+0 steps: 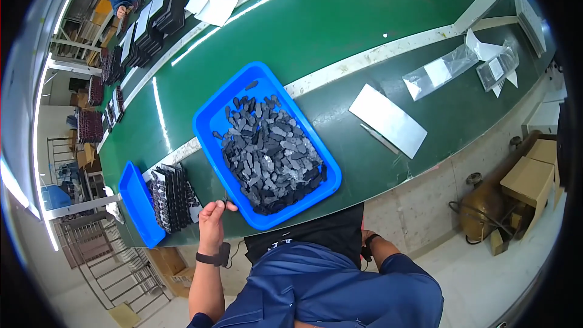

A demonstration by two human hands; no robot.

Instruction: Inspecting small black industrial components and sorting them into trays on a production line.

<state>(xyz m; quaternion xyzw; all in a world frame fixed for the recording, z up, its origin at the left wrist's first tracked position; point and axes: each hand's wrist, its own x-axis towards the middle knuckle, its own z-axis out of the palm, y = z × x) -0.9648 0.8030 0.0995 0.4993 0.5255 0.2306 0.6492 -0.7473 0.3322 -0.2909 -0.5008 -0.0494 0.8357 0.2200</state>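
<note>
Head view: I see left hand [212, 217] pinching small dark piece [226, 199] beside blue rectangular plastic tray [211, 115]; dark-grey elongated flat pieces [270, 152] heaped inside, on green worktop [331, 124]. Right hand [367, 234] mostly hidden; I can't tell its grip.

Brightly lit from long white tube lights [67, 3] at the left. Glares in thin streaks off the green counter [352, 30]; casts only soft shadows. Bends straight edges, fades to black at the corners, softens toward the rim.
</note>
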